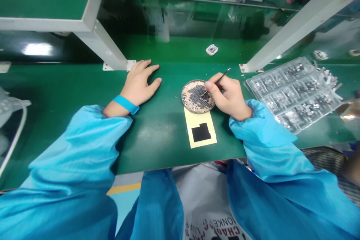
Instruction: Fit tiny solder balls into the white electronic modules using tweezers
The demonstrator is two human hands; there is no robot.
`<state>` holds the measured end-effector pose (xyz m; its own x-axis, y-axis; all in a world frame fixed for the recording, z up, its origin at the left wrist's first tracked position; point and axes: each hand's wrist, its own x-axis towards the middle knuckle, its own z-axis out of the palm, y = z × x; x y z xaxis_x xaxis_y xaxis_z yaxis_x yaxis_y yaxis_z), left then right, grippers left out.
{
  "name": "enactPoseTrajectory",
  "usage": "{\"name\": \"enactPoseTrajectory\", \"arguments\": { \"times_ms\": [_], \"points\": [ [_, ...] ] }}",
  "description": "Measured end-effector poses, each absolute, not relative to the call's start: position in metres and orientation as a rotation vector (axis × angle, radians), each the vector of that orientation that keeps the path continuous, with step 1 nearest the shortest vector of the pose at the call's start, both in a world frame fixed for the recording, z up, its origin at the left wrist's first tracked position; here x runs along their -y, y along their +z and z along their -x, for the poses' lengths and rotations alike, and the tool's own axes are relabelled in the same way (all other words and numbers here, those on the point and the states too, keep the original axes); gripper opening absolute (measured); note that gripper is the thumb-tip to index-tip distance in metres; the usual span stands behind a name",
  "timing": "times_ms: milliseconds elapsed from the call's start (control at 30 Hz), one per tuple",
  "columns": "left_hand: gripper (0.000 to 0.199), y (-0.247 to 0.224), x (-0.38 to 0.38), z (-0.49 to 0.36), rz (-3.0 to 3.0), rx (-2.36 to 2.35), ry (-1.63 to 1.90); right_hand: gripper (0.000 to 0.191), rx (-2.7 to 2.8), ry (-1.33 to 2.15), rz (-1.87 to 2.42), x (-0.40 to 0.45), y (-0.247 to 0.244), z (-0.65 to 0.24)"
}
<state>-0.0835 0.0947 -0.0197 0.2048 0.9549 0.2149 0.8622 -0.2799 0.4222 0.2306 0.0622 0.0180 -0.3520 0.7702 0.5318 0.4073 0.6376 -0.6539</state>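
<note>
Tweezers, in the right hand's pinched grip, point into a dish of tiny pieces on the tabletop; a jerk could scatter them. The left hand spreads out, holding nothing.

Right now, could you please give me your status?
Right hand gripping tweezers, tip at dish. Left hand open, resting on table. Dish overlapping card. No obstruction seen.

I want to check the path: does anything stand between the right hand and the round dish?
Nothing visible does: the tweezers in the right hand reach over the round dish. The yellow card lies at its near side.
</note>
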Motion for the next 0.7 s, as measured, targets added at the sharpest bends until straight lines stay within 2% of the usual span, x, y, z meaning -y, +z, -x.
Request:
{"name": "enactPoseTrajectory", "arguments": {
  "times_ms": [700],
  "points": [
    [0.060, -0.0222, -0.0959, 0.0848, -2.308, -1.748, 0.646, 0.026, 1.990, 0.533, 0.909, -0.0626, 0.0159, -0.2307]
  ]
}}
